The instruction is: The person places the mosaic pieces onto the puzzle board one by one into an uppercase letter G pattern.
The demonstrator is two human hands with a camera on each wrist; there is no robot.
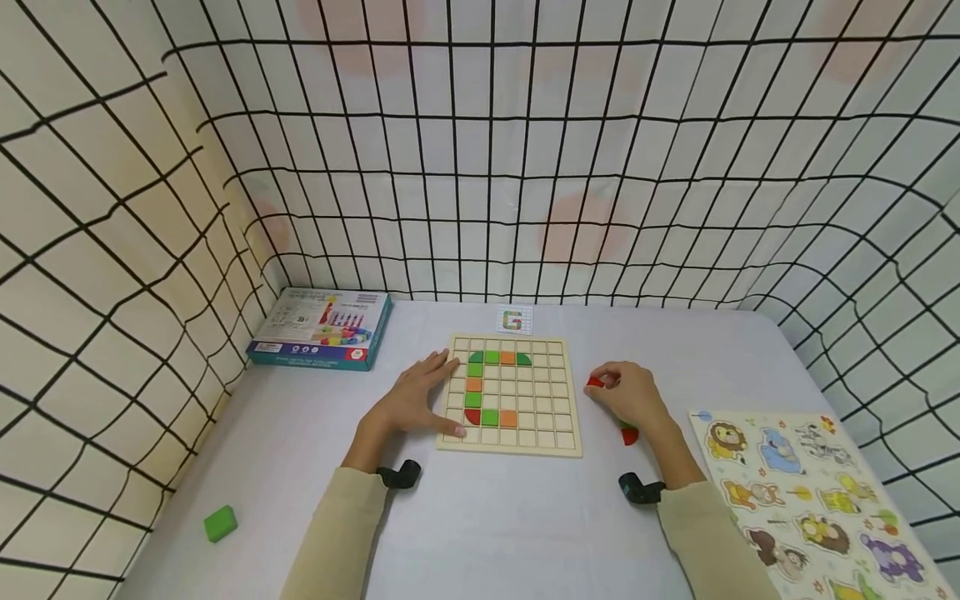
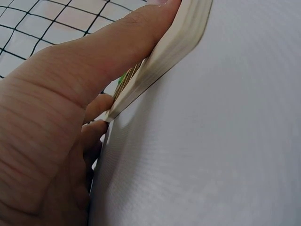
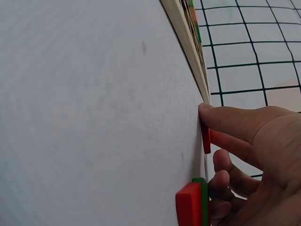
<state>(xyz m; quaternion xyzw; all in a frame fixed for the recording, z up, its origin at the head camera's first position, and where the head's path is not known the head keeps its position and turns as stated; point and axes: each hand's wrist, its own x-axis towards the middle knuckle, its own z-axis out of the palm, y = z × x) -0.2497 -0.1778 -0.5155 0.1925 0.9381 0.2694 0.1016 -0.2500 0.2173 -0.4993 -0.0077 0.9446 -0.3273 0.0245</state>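
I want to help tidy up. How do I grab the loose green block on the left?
Pinch two opposite sides of the green block, coming from above. It lies on the table with straight sides and nothing close beside it, so fingers should fit around it. The left hand, touching the left edge of the grid board, is nearer.

The head view was bright with soft, even light, but the black net point(image 1: 491, 116) bent into curves near the sides and the small card point(image 1: 514, 320) looked a bit fuzzy. Both wrist views were dimmer and greyer, and in the left one a soft shadow lay on the table point(image 2: 216, 141) beside the board point(image 2: 162, 59).
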